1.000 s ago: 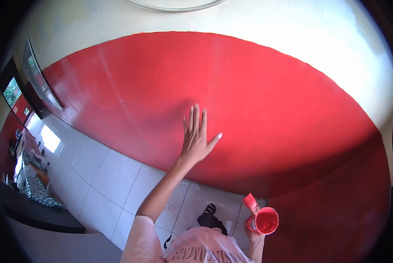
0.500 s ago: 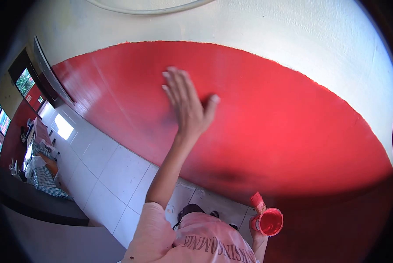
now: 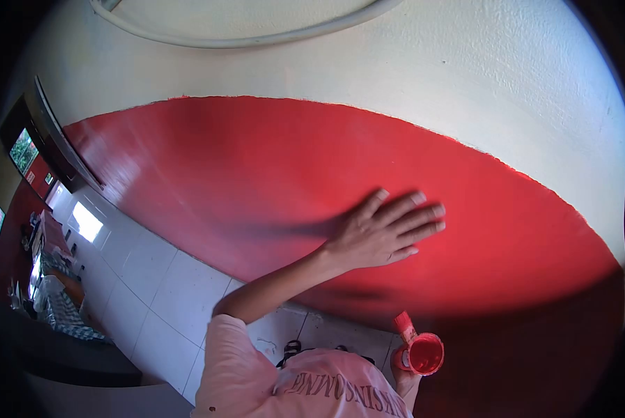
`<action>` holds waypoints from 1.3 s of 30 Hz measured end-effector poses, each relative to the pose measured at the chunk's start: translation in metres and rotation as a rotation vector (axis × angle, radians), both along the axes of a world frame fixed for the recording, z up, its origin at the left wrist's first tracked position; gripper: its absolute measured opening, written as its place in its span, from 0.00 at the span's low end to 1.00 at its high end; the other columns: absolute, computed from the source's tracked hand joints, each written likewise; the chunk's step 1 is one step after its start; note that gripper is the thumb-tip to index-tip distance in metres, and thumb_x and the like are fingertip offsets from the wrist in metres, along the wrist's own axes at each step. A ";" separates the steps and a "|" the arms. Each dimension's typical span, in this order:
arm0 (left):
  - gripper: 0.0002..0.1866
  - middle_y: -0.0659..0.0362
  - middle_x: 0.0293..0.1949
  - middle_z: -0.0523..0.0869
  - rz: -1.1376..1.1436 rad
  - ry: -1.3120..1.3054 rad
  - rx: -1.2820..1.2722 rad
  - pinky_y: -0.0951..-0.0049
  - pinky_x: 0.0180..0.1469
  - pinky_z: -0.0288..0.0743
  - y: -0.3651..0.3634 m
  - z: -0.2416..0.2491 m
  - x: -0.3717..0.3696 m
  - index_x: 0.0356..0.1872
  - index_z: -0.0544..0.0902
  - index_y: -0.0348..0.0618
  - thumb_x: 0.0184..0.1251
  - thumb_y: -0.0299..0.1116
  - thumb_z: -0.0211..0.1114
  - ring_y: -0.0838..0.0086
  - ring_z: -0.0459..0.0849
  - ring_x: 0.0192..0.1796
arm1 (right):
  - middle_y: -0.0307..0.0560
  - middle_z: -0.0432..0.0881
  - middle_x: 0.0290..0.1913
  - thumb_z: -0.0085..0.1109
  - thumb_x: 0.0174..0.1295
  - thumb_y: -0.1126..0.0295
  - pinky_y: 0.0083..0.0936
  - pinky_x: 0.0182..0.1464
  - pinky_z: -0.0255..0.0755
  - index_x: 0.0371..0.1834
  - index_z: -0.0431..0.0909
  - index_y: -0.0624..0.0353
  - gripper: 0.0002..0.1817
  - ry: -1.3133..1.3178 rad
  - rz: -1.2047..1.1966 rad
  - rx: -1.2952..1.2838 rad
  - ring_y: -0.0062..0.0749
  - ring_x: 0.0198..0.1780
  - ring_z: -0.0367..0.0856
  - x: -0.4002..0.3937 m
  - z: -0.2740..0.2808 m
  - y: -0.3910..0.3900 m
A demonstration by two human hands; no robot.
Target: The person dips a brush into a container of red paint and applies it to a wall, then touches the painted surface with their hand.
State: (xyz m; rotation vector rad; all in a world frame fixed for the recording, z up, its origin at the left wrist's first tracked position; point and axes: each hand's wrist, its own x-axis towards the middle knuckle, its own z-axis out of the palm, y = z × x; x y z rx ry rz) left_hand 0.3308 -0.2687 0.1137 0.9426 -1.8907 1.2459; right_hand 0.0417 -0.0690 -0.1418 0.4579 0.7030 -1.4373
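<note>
My left hand [image 3: 389,230] is spread in front of the red-painted lower wall [image 3: 256,160], its fingers pointing right and nothing held in it. Whether it touches the paint cannot be made out. Low at the right, my right hand [image 3: 405,382] grips a small paint can [image 3: 424,354] from below, with red paint inside. A paintbrush [image 3: 404,324] with red bristles stands up beside the can's rim; how its handle is held is hidden.
Above the red runs a cream wall [image 3: 479,76] with a curved pale pipe or hose [image 3: 256,40]. White floor tiles [image 3: 180,285] lie below. At left are a dark counter [image 3: 68,359], a checked cloth [image 3: 65,313] and assorted items near a doorway.
My left hand has swung right and down from the upper middle of the wall, its fingers turning from up to right. My right hand still holds the can. The view has tilted slightly upward.
</note>
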 end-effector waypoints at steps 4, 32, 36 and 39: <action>0.50 0.44 0.76 0.44 -0.060 -0.104 0.016 0.37 0.71 0.32 -0.005 0.015 0.007 0.73 0.52 0.36 0.63 0.69 0.47 0.47 0.41 0.77 | 0.43 0.84 0.42 0.52 0.62 0.55 0.39 0.50 0.74 0.45 0.77 0.54 0.17 0.009 0.001 0.002 0.37 0.45 0.81 0.005 0.003 -0.004; 0.48 0.40 0.75 0.39 0.131 0.038 0.064 0.29 0.68 0.30 0.012 -0.034 0.046 0.75 0.43 0.46 0.65 0.69 0.43 0.35 0.35 0.74 | 0.43 0.84 0.43 0.52 0.62 0.56 0.39 0.50 0.75 0.46 0.78 0.54 0.16 0.033 0.101 0.045 0.38 0.45 0.81 0.008 -0.007 -0.022; 0.46 0.43 0.75 0.41 0.109 0.722 -0.058 0.25 0.65 0.35 -0.008 -0.008 0.112 0.75 0.50 0.52 0.63 0.69 0.47 0.36 0.39 0.74 | 0.43 0.84 0.43 0.52 0.63 0.56 0.39 0.50 0.75 0.46 0.78 0.54 0.16 0.033 0.118 0.051 0.38 0.45 0.81 0.005 -0.014 -0.026; 0.43 0.44 0.75 0.44 0.020 0.798 0.017 0.25 0.65 0.34 -0.009 -0.047 0.058 0.73 0.56 0.58 0.61 0.68 0.50 0.40 0.41 0.75 | 0.43 0.84 0.43 0.52 0.63 0.57 0.39 0.50 0.75 0.46 0.78 0.54 0.16 0.019 0.112 0.046 0.38 0.45 0.81 -0.003 -0.020 -0.025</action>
